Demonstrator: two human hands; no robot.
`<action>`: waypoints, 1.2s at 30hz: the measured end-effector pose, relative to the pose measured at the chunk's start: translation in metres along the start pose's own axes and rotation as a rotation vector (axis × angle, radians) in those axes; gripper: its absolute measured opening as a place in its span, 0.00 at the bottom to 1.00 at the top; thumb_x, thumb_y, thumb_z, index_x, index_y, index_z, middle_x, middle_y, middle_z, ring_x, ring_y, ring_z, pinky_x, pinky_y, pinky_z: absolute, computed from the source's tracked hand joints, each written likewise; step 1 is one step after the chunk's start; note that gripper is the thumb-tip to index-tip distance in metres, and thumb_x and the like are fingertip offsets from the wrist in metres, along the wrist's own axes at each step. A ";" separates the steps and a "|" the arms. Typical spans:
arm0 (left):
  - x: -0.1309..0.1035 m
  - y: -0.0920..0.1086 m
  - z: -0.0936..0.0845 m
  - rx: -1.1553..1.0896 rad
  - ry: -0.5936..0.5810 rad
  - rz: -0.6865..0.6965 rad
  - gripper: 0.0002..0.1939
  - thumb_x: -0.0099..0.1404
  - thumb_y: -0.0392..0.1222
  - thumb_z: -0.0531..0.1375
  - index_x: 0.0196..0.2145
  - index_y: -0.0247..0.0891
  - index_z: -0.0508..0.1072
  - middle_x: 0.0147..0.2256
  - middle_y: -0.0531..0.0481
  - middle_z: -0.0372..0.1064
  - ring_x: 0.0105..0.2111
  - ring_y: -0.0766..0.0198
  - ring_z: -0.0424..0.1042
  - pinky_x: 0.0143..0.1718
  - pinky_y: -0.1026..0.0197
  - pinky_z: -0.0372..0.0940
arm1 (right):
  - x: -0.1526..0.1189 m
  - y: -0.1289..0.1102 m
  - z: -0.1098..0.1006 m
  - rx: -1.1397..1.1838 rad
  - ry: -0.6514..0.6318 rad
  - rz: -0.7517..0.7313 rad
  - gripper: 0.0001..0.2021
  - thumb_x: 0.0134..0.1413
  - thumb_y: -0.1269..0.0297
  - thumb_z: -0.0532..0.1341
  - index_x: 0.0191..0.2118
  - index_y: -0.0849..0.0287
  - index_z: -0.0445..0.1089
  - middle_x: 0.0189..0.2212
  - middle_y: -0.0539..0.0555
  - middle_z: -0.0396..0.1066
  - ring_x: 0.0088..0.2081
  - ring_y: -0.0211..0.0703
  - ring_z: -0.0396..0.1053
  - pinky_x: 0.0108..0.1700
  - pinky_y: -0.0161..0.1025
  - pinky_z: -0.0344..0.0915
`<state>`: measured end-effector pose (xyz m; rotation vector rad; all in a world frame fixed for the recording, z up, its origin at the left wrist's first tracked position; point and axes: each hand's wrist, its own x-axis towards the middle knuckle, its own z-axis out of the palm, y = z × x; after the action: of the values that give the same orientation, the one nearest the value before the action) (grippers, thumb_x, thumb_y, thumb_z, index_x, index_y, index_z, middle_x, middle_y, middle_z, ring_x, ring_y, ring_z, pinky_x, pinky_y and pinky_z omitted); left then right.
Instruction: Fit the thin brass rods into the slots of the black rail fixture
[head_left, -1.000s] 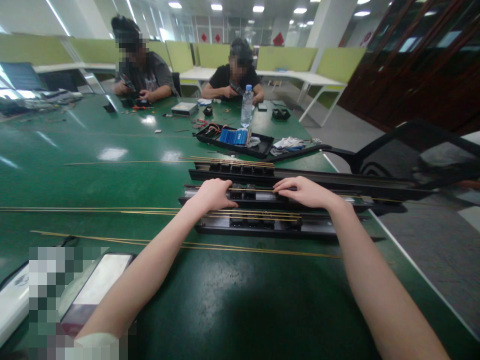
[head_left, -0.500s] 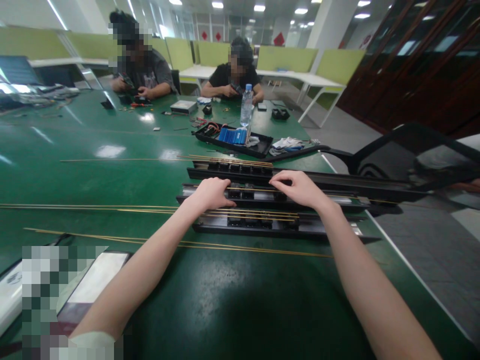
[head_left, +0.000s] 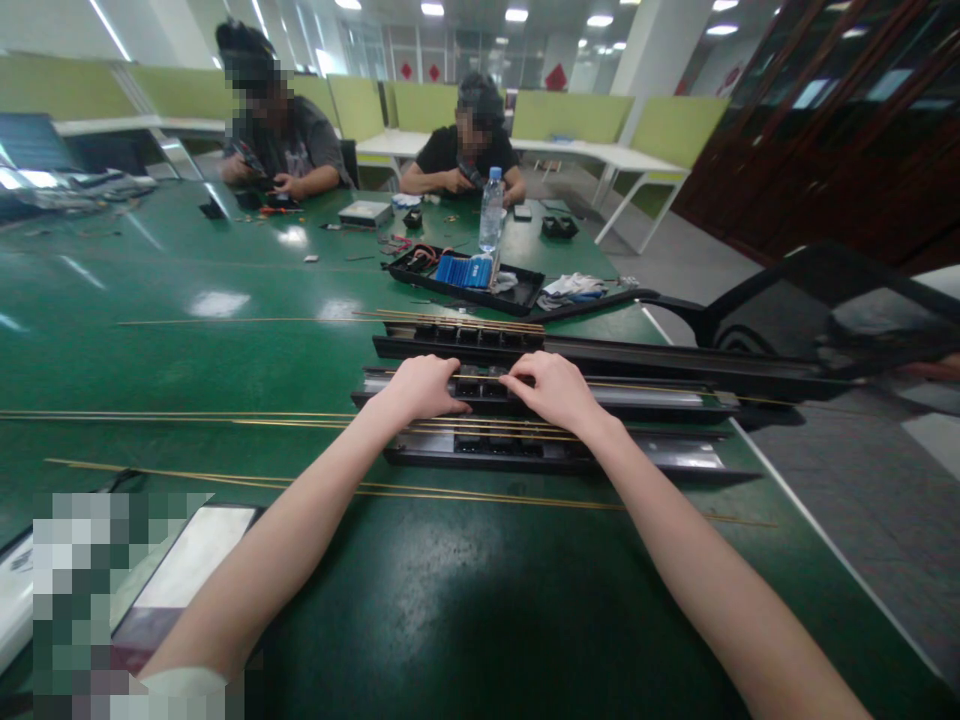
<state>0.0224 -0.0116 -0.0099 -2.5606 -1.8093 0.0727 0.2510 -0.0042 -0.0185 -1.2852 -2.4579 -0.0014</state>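
Observation:
My left hand (head_left: 421, 386) straddles the middle black channel (head_left: 660, 411), thumb at its near wall and index finger at its far side. Small black blocks (head_left: 472, 387) sit inside this channel, just right of those fingers. A thin brass-coloured rod (head_left: 637, 387) runs lengthwise over the channel. Thumb and index finger of my right hand (head_left: 553, 390) pinch together on the rod above the blocks. Nearer me lies another black channel (head_left: 675, 452) with blocks and several brass rods (head_left: 495, 428) across it. Behind the middle one is a third channel (head_left: 637, 357).
Loose rods (head_left: 480, 495) lie on the green table (head_left: 420, 610) before the channels. Farther back are a black tray (head_left: 529, 290) with a blue object, a water bottle (head_left: 491, 212) and gloves (head_left: 574, 290). Two people work across the table. A chair (head_left: 780, 300) stands at the right.
My right hand has slid left along the middle channel, closer to my left hand. My left hand keeps its place.

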 end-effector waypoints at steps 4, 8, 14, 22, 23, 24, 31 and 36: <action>0.000 -0.001 0.002 -0.001 0.006 0.008 0.35 0.54 0.68 0.60 0.50 0.39 0.72 0.44 0.40 0.76 0.45 0.46 0.75 0.43 0.53 0.67 | 0.000 0.002 0.000 0.004 0.005 0.006 0.16 0.64 0.54 0.57 0.33 0.56 0.78 0.35 0.54 0.78 0.39 0.46 0.72 0.40 0.40 0.61; 0.001 -0.001 0.002 0.006 0.010 0.009 0.35 0.54 0.68 0.60 0.50 0.40 0.72 0.44 0.40 0.76 0.44 0.46 0.75 0.43 0.53 0.67 | 0.000 0.004 -0.002 0.013 -0.002 0.020 0.16 0.64 0.53 0.58 0.33 0.55 0.78 0.35 0.53 0.78 0.39 0.46 0.72 0.39 0.40 0.61; 0.001 0.000 0.001 0.004 -0.003 0.004 0.35 0.54 0.68 0.60 0.50 0.40 0.71 0.45 0.40 0.76 0.45 0.46 0.75 0.43 0.53 0.67 | 0.000 0.010 -0.005 0.051 -0.038 0.045 0.16 0.63 0.52 0.58 0.33 0.54 0.78 0.35 0.52 0.79 0.38 0.45 0.73 0.36 0.39 0.60; 0.001 0.000 0.000 -0.001 -0.009 0.010 0.35 0.54 0.69 0.60 0.50 0.40 0.71 0.45 0.40 0.76 0.45 0.45 0.75 0.43 0.52 0.67 | -0.001 0.018 -0.013 0.096 -0.074 0.074 0.15 0.61 0.52 0.59 0.33 0.53 0.79 0.35 0.52 0.79 0.38 0.47 0.73 0.36 0.39 0.61; 0.001 -0.001 0.000 0.000 -0.007 0.009 0.35 0.54 0.68 0.60 0.50 0.40 0.71 0.45 0.40 0.76 0.45 0.45 0.75 0.43 0.53 0.67 | -0.001 0.019 -0.014 0.095 -0.075 0.072 0.15 0.61 0.51 0.59 0.32 0.54 0.79 0.35 0.52 0.79 0.38 0.47 0.73 0.36 0.39 0.62; 0.001 -0.001 0.001 0.000 -0.006 0.007 0.35 0.54 0.68 0.60 0.50 0.40 0.71 0.45 0.40 0.76 0.45 0.46 0.75 0.43 0.53 0.67 | -0.001 0.020 -0.015 0.097 -0.076 0.068 0.15 0.60 0.51 0.59 0.32 0.54 0.79 0.35 0.53 0.79 0.38 0.47 0.73 0.37 0.40 0.62; 0.001 0.000 0.001 -0.003 -0.019 0.000 0.36 0.54 0.69 0.60 0.51 0.40 0.71 0.45 0.39 0.76 0.45 0.45 0.74 0.44 0.52 0.67 | -0.002 0.030 -0.017 0.148 -0.083 0.064 0.16 0.59 0.50 0.60 0.31 0.55 0.78 0.34 0.53 0.78 0.37 0.47 0.73 0.39 0.40 0.64; 0.001 0.000 0.000 0.008 -0.007 0.001 0.36 0.54 0.69 0.60 0.51 0.40 0.71 0.44 0.40 0.76 0.44 0.46 0.75 0.43 0.53 0.67 | -0.003 0.036 -0.018 0.168 -0.096 0.075 0.16 0.58 0.49 0.61 0.30 0.55 0.78 0.34 0.53 0.78 0.37 0.46 0.73 0.40 0.39 0.64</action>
<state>0.0230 -0.0111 -0.0099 -2.5597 -1.8061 0.0881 0.2864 0.0116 -0.0088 -1.3304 -2.4271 0.2868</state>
